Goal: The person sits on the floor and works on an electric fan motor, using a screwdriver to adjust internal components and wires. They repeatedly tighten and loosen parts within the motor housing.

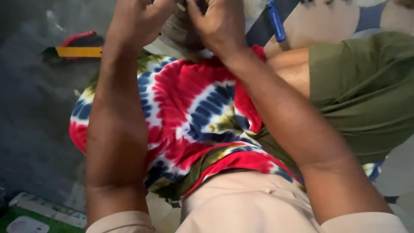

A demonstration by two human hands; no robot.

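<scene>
My left hand (137, 18) and my right hand (221, 25) meet at the top edge of the head view, fingers curled around a small grey-beige object (180, 35). The fingers hide most of it and its top is cut off by the frame, so I cannot tell what kind of thing it is. Both forearms reach up from the bottom of the view. Under them lies a red, blue and white tie-dyed cloth (194, 108), draped over my lap.
A blue-handled tool (276, 20) lies on the patterned floor at the top right. A yellow and red tool (79, 48) rests on the grey floor at the left. Olive green fabric (366, 90) covers the right side. A white and green item (26, 222) is at the bottom left.
</scene>
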